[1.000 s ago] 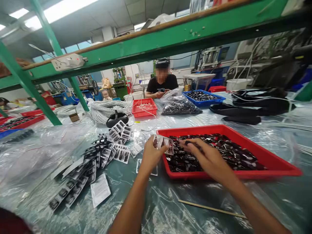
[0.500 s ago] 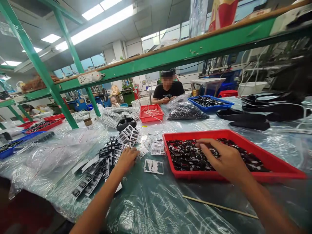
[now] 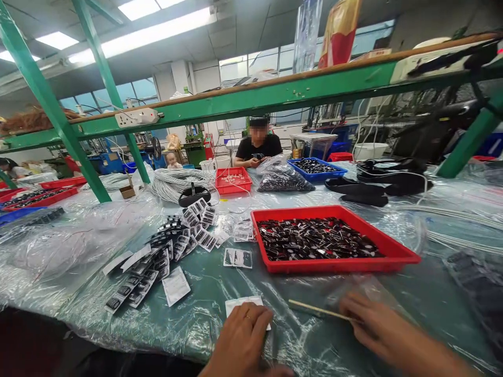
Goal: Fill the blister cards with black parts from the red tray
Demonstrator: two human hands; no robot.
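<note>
My left hand (image 3: pixel 245 335) lies over a white card (image 3: pixel 239 302) near the table's front edge, its fingers bent and resting on the card. To the right, my blurred right hand (image 3: pixel 373 324) has its fingers closed at the right end of a thin wooden stick (image 3: pixel 314 308). Behind it a red tray (image 3: pixel 334 266) holds many small black pieces (image 3: pixel 314 238). Another card (image 3: pixel 238 258) lies left of the tray. A heap of cards with black pieces (image 3: pixel 157 262) spreads further left, beside a single white card (image 3: pixel 176 286).
Coiled white cable (image 3: pixel 173 183), a small red tray (image 3: pixel 233 186), a bag of black pieces (image 3: pixel 285 178) and a blue tray (image 3: pixel 316 167) stand further back. A green shelf beam (image 3: pixel 236 102) crosses above. A person (image 3: pixel 258 149) sits opposite.
My left hand has moved from the card heap to a white card nearer me. My right hand has left the red tray and come down to the stick. The view has shifted right.
</note>
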